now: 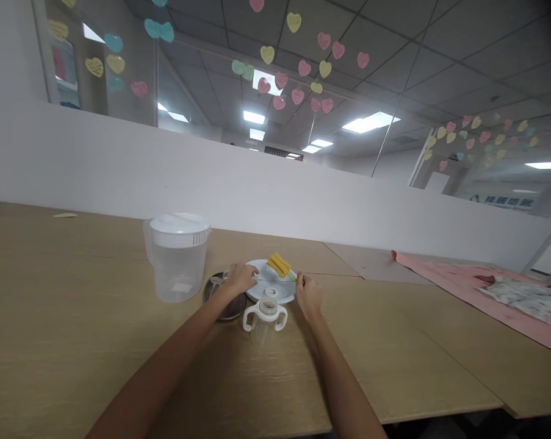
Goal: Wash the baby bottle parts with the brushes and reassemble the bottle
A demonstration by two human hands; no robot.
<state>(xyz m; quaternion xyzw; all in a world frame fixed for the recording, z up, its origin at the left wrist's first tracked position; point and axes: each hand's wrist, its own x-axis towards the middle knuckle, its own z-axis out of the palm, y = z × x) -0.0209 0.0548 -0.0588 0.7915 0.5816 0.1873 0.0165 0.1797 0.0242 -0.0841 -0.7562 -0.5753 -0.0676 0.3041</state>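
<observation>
My right hand [308,296] grips the thin green handle of a yellow sponge brush [279,265], whose head is tilted over a white bowl [284,296]. At the bowl's left edge is my left hand [241,278], fingers curled in; what they hold, if anything, is too small to make out. Below it, partly covered by the hand and wrist, lies a dark round tray [232,312] with small clear pieces on it. A clear bottle with two white handles [266,314] stands upright in front of the bowl, its mouth uncovered. A small white ring-shaped part [271,292] shows just behind that mouth.
A clear plastic pitcher [179,268] with a white lid stands left of the tray. Pink cloth [444,280] with patterned fabric [522,297] on it lies at the right of the wooden table [385,341]. A low white wall [257,195] runs along the back.
</observation>
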